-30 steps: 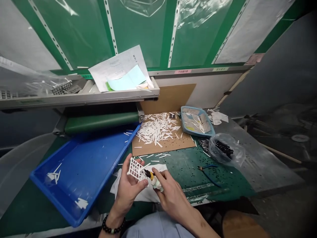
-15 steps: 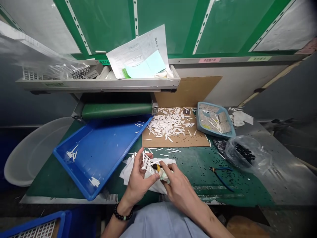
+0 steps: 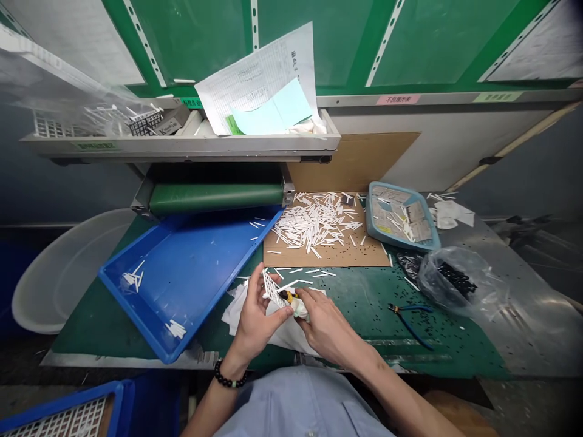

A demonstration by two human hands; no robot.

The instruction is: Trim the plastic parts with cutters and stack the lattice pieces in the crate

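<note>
Wear inventory: a light-blue shirt (image 3: 300,403) is covering the torso just below the left hand (image 3: 262,309); a black beaded bracelet (image 3: 231,375) with one pale bead is circling the wrist beside that hand.

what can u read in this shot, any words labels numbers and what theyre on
Pink label on the grey rail: Chinese characters, too blurred to quote.
Pale green label on that rail: too blurred to read.
Green tag above the shelf: too small to read.
Printed sheet: table of print, too small to read.
Dark box: lettering too blurred to read.
</note>
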